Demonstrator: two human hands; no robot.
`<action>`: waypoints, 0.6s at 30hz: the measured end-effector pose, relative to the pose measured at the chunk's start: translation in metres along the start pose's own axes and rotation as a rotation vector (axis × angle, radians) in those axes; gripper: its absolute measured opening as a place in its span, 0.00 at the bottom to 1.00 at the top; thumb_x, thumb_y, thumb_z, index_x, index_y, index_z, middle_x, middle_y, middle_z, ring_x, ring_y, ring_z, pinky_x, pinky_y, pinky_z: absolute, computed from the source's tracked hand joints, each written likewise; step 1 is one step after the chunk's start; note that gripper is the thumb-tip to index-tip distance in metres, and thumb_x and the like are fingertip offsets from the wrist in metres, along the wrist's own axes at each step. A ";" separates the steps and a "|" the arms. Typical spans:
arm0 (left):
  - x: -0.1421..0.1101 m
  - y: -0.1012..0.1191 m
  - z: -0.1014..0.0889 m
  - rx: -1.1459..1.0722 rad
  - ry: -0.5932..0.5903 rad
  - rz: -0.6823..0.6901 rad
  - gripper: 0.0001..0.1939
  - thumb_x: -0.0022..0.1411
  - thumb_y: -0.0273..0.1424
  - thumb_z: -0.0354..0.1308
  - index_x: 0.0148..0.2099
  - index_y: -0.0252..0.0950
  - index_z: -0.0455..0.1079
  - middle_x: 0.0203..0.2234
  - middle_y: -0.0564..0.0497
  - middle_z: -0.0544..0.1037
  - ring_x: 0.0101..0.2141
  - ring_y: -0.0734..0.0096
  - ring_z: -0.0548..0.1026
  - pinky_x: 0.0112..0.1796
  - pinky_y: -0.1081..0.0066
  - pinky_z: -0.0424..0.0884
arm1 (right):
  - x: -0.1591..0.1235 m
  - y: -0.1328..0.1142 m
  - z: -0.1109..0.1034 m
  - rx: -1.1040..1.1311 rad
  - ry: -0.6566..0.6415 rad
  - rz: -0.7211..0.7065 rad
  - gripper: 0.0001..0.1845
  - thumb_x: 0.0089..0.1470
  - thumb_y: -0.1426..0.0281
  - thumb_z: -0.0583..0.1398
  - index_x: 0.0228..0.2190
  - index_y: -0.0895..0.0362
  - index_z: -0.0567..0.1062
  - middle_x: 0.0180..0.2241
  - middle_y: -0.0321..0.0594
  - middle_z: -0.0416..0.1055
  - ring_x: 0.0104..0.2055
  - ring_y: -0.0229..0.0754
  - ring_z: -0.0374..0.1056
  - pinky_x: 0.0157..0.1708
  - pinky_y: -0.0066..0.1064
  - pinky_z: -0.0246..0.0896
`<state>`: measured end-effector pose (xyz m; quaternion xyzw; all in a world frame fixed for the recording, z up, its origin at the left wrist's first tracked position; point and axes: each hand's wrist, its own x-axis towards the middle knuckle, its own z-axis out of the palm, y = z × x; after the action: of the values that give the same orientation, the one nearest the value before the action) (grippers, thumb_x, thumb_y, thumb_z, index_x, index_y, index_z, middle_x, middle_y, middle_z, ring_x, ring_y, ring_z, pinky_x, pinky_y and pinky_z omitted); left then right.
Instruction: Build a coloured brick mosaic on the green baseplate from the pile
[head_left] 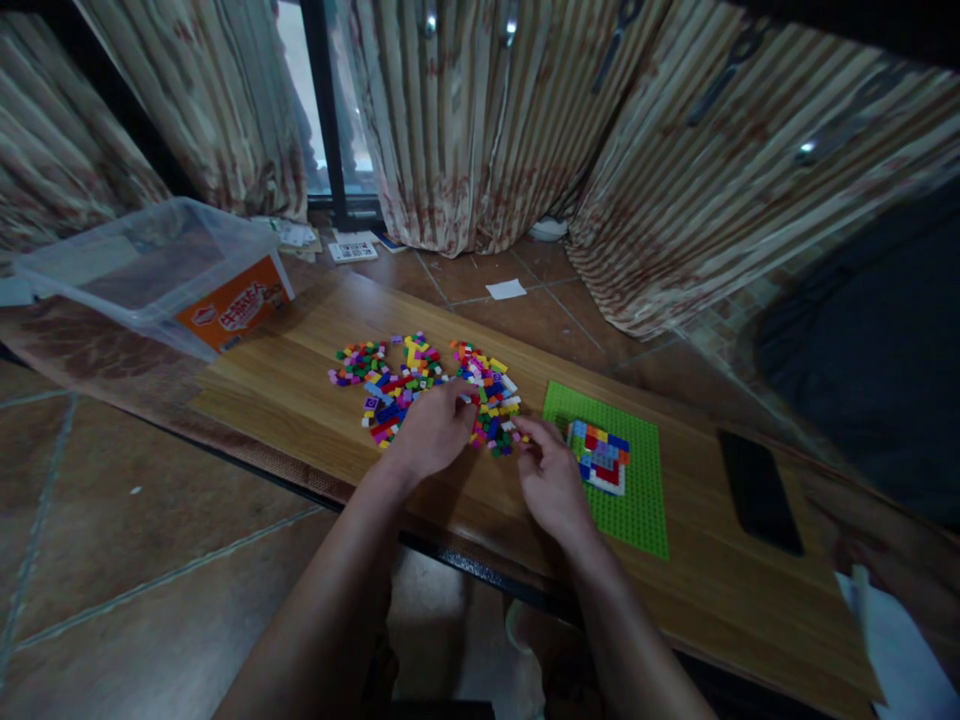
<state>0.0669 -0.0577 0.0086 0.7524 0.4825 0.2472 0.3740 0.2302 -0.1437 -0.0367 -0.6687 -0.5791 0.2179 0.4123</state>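
Observation:
Loose toy building bricks [405, 385] of many colours lie in a spread-out heap on the wooden board. My left hand [433, 428] reaches over the heap from the near side, its fingers curled together among the bricks; whatever is between them is hidden. At the heap's right edge, my right hand [553, 478] has thumb and fingers drawn together, and I cannot make out what is in them. Just right of that hand is a green studded baseplate [641, 510]. A flat block of joined bricks [602, 458], in blue, red, orange and white, sits on it.
A clear plastic tub [150, 290] with an orange label stands at the left. A black phone [759, 490] lies right of the baseplate. White paper [900, 640] is at the lower right corner. Beyond the board are a paper scrap [505, 289] and striped curtains [480, 130].

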 end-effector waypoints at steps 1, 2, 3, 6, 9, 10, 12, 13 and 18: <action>0.001 -0.002 0.001 -0.044 0.011 -0.002 0.13 0.58 0.26 0.49 0.40 0.35 0.74 0.24 0.53 0.75 0.25 0.73 0.69 0.28 0.73 0.62 | -0.001 0.001 0.000 0.022 -0.006 -0.004 0.25 0.50 0.79 0.51 0.47 0.54 0.75 0.49 0.44 0.71 0.52 0.45 0.68 0.55 0.42 0.63; 0.001 -0.004 0.002 -0.087 0.014 -0.005 0.14 0.58 0.27 0.49 0.42 0.36 0.74 0.23 0.54 0.75 0.24 0.73 0.69 0.28 0.73 0.62 | -0.001 0.002 -0.001 0.044 -0.008 -0.005 0.25 0.50 0.79 0.51 0.47 0.53 0.75 0.50 0.43 0.71 0.53 0.45 0.67 0.55 0.42 0.62; 0.002 -0.007 0.003 -0.129 0.011 -0.007 0.14 0.58 0.27 0.49 0.43 0.36 0.74 0.22 0.55 0.74 0.23 0.74 0.69 0.28 0.73 0.62 | -0.001 0.003 -0.001 0.066 -0.006 -0.003 0.24 0.50 0.78 0.52 0.47 0.53 0.76 0.51 0.43 0.71 0.55 0.45 0.66 0.56 0.43 0.62; 0.003 -0.010 0.007 -0.251 -0.022 -0.016 0.12 0.57 0.29 0.51 0.41 0.36 0.73 0.22 0.56 0.74 0.23 0.74 0.69 0.27 0.74 0.62 | -0.002 0.005 -0.002 0.112 0.021 0.003 0.23 0.51 0.78 0.53 0.45 0.52 0.77 0.53 0.42 0.70 0.56 0.45 0.66 0.56 0.43 0.62; 0.004 -0.009 0.010 -0.396 -0.071 -0.041 0.08 0.56 0.29 0.53 0.38 0.37 0.70 0.24 0.55 0.75 0.25 0.73 0.71 0.28 0.74 0.64 | -0.001 0.006 -0.005 0.133 0.052 0.001 0.20 0.52 0.76 0.55 0.43 0.52 0.78 0.52 0.42 0.71 0.55 0.45 0.67 0.55 0.42 0.64; 0.004 -0.008 0.011 -0.440 -0.087 -0.051 0.06 0.55 0.28 0.53 0.36 0.37 0.69 0.24 0.55 0.76 0.26 0.73 0.72 0.28 0.74 0.65 | -0.001 0.006 -0.005 0.139 0.064 0.004 0.18 0.52 0.75 0.55 0.43 0.52 0.78 0.51 0.42 0.72 0.55 0.45 0.67 0.53 0.41 0.65; 0.003 -0.006 0.011 -0.501 -0.116 -0.066 0.05 0.53 0.27 0.55 0.34 0.36 0.68 0.25 0.55 0.75 0.26 0.74 0.72 0.28 0.74 0.65 | -0.001 0.005 -0.007 0.166 0.089 0.021 0.16 0.54 0.72 0.56 0.43 0.52 0.78 0.50 0.43 0.72 0.53 0.45 0.68 0.49 0.39 0.68; 0.003 -0.005 0.011 -0.518 -0.128 -0.070 0.04 0.52 0.27 0.55 0.34 0.36 0.67 0.25 0.55 0.75 0.26 0.74 0.71 0.28 0.74 0.65 | -0.001 0.005 -0.008 0.186 0.101 0.034 0.15 0.55 0.71 0.57 0.43 0.53 0.78 0.49 0.43 0.73 0.51 0.45 0.69 0.46 0.38 0.70; 0.002 -0.001 0.013 -0.535 -0.201 -0.045 0.05 0.51 0.27 0.57 0.34 0.35 0.68 0.25 0.54 0.76 0.27 0.74 0.72 0.31 0.73 0.67 | -0.004 -0.005 -0.007 0.253 0.107 0.022 0.12 0.58 0.65 0.58 0.43 0.52 0.77 0.43 0.40 0.77 0.44 0.42 0.73 0.45 0.35 0.69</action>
<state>0.0766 -0.0599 0.0002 0.6369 0.3770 0.2817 0.6107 0.2316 -0.1495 -0.0295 -0.6284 -0.5168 0.2579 0.5210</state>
